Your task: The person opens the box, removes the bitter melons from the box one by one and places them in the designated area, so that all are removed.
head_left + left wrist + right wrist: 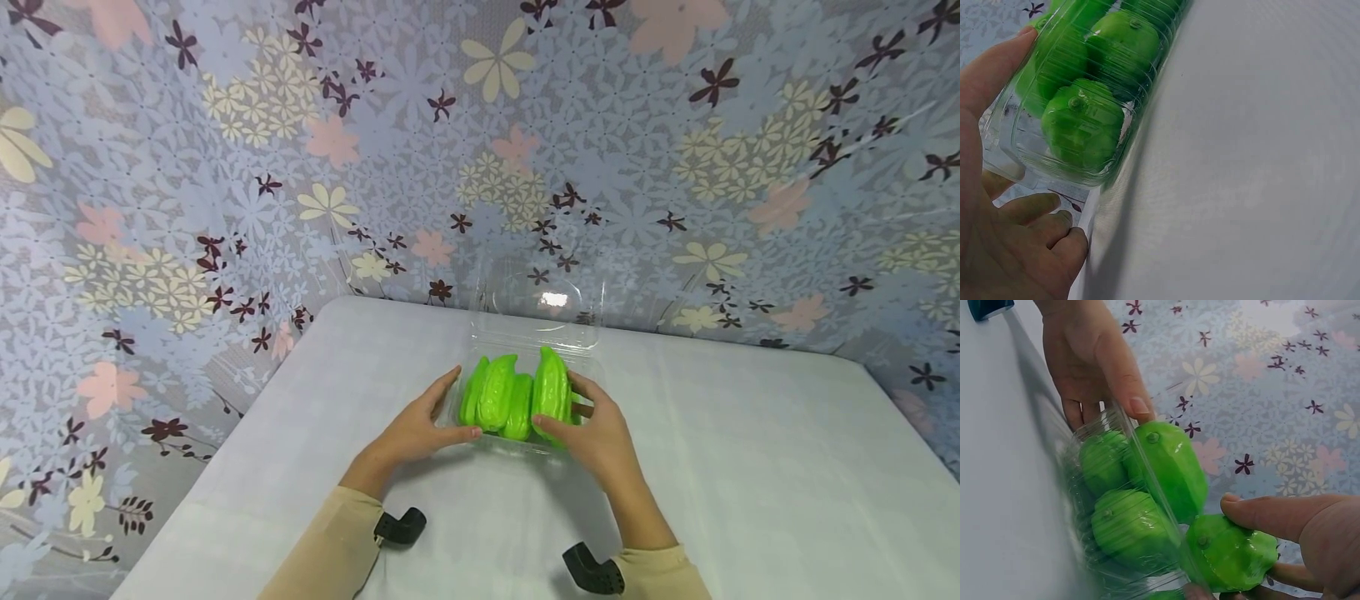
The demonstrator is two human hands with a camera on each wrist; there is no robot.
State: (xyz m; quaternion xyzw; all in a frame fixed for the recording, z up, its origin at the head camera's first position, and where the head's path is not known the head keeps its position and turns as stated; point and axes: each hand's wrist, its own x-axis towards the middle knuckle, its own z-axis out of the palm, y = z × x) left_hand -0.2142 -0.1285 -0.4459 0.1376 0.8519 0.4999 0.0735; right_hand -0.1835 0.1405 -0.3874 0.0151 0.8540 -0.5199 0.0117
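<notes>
A clear plastic container [525, 332] stands mid-table with its lid [542, 298] open and upright at the back. Several ridged green fruits [497, 402] lie packed inside. My left hand [459, 404] holds the container's left end, thumb along the near wall and fingers along the side. In the left wrist view the left hand [1041, 115] clasps the container wall [1016, 134], with the fruits [1082, 128] behind it. My right hand [557, 400] grips the rightmost green fruit [551, 387], which stands higher than the others. In the right wrist view the right hand [1250, 537] pinches that fruit [1229, 553] at the container's rim [1141, 456].
The white table [712, 467] runs to a floral backdrop [225, 208] that walls in the back and left. Black wrist camera mounts [401, 527] sit on both beige sleeves near the front edge. Bare tabletop lies to the right of the container.
</notes>
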